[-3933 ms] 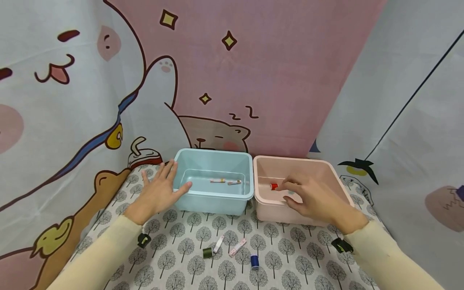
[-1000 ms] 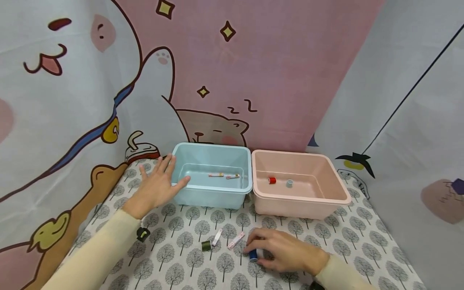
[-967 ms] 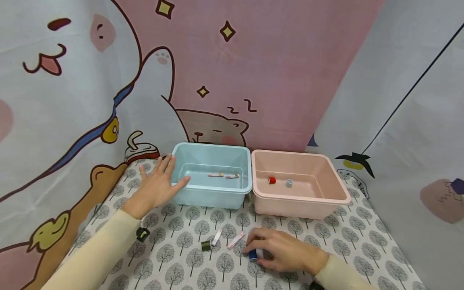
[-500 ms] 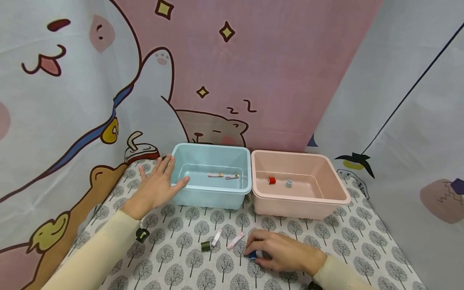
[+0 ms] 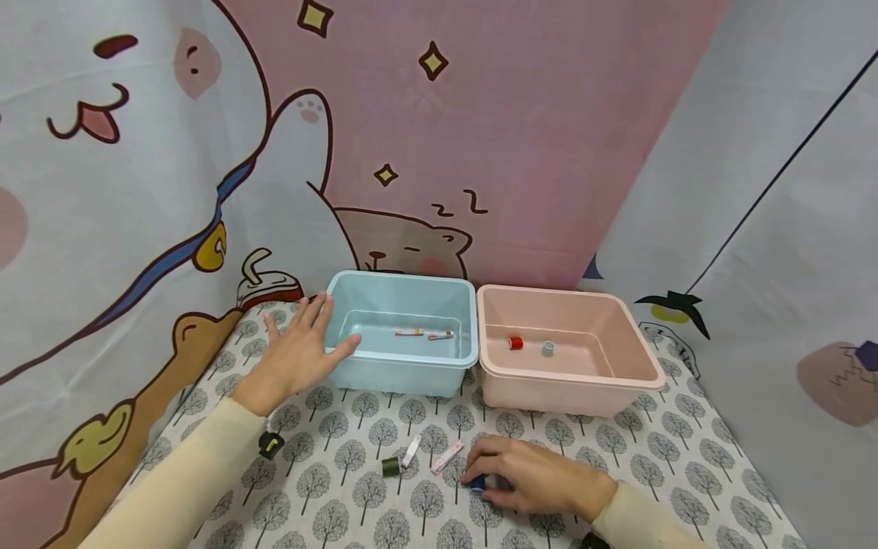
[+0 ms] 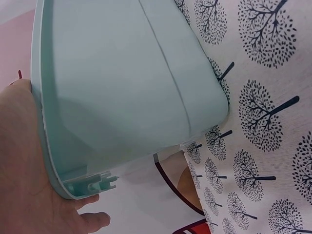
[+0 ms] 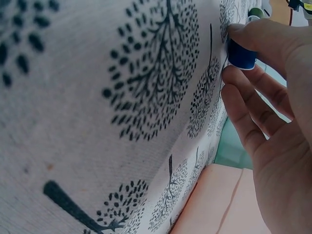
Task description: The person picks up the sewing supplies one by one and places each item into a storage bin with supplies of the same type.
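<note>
In the head view my right hand (image 5: pixel 524 474) is low over the cloth, thumb and fingers pinching a blue thread spool (image 5: pixel 477 483). The right wrist view shows the same blue spool (image 7: pixel 242 53) between thumb and fingertips, close against the cloth. My left hand (image 5: pixel 295 358) has its fingers spread and rests on the left rim of a light blue bin (image 5: pixel 401 374). An olive green thread spool (image 5: pixel 390 467), a white narrow clip-like piece (image 5: pixel 411 451) and a pink patterned one (image 5: pixel 447 457) lie left of my right hand.
A pink bin (image 5: pixel 562 393) stands beside the blue one, holding a red thread spool (image 5: pixel 515 343) and a pale blue spool (image 5: pixel 547 348). Two small patterned clip-like pieces (image 5: pixel 409 332) lie in the blue bin. Behind hangs a printed curtain (image 5: pixel 549 152).
My right hand has moved from inside the pink bin down to the blue spool on the cloth and now pinches it. The left hand has stayed at the blue bin's rim.
</note>
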`<state>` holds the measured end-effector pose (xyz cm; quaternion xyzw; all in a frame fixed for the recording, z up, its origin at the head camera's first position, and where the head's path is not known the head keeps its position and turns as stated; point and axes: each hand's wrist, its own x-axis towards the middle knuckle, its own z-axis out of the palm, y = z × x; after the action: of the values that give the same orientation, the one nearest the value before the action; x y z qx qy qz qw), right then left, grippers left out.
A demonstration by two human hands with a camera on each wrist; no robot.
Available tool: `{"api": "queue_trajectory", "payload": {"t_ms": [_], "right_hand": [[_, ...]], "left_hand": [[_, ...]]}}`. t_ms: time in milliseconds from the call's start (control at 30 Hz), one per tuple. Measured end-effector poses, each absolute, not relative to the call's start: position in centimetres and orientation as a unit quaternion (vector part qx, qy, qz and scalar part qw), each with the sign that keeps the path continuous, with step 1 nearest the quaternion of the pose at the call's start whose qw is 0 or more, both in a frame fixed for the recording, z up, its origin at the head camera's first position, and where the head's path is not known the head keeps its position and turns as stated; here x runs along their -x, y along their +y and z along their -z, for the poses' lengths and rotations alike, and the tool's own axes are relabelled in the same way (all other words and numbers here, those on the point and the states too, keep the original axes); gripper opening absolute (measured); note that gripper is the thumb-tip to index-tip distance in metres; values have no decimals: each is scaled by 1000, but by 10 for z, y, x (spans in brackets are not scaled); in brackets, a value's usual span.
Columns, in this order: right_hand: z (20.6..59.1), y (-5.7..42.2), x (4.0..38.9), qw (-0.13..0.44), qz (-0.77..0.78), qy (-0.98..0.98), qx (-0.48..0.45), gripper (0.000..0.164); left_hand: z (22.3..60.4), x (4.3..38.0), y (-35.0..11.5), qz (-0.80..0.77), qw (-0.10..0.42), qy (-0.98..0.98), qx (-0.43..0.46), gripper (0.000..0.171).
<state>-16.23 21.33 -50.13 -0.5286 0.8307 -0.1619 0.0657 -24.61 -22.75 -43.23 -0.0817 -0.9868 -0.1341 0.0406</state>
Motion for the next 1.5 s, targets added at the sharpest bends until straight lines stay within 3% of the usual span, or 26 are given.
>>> {"api": "queue_trajectory", "payload": {"t_ms": [233,900,1500], "right_hand": [[501,211,163,89,195,825,522,24],[478,212,168,-25,219,823,523,23],[449,223,181,-81,247,801,539,19]], "left_hand": [[433,247,-228,135,42,-986,85,115],[433,245,-228,140,41,-986,83,111],[433,245,-227,142,41,-986,80,111]]}}
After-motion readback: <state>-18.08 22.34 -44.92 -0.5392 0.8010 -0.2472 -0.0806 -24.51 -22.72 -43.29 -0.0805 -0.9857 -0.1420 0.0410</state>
